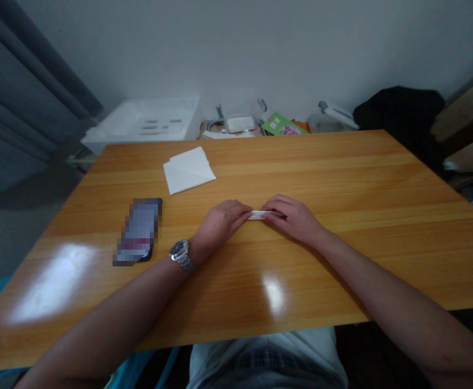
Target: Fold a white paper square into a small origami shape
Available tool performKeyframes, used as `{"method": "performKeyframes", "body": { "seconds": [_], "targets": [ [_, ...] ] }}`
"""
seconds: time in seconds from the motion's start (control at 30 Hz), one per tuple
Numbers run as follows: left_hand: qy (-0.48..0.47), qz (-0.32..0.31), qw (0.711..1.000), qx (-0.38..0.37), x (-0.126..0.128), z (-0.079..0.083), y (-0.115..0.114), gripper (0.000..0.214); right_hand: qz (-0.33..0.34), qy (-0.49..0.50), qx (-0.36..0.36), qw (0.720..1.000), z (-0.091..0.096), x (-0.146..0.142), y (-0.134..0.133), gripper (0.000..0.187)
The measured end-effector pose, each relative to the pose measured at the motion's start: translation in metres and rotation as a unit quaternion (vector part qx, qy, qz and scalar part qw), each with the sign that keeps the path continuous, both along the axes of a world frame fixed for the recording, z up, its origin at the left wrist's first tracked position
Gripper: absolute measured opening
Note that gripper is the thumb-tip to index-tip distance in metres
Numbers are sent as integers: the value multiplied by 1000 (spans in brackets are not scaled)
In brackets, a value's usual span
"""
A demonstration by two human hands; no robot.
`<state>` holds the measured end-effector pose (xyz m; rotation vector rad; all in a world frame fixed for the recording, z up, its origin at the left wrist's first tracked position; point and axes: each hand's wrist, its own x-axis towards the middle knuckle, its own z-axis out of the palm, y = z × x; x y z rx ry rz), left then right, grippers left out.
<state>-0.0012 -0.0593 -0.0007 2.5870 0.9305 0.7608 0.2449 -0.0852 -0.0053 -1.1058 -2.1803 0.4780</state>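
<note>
Near the middle of the wooden table (325, 178), a narrow strip of folded white paper (256, 215) spans the gap between my two hands. My left hand (222, 220), with a metal watch (181, 253) on its wrist, pinches the strip's left end. The right end is held between the thumb and fingers of my right hand (295, 217). Both ends of the strip are partly hidden by the fingers. Farther back on the left lie flat white paper sheets (189, 170), overlapping each other and apart from my hands.
A phone (141, 227) with a blurred screen lies left of my left forearm. Behind the table's far edge are a white plastic bin (151, 121), a green booklet (283, 125) and a black cloth-like item (398, 113). A grey curtain (21, 81) hangs at the left.
</note>
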Motion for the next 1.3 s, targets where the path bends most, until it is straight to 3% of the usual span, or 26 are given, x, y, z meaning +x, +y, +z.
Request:
{"method": "performKeyframes", "body": {
  "seconds": [0.8,0.97,1.3],
  "targets": [
    [-86,37,988,-122,10,0,-9,11,-32,85,-77,993,-1,-10,-4,14],
    [-97,36,982,-157,10,-4,-8,20,-31,88,-76,993,1,-11,-6,13],
    [-105,23,985,-136,13,1,-9,13,-43,93,-102,989,2,-13,-8,13]
  ]
}}
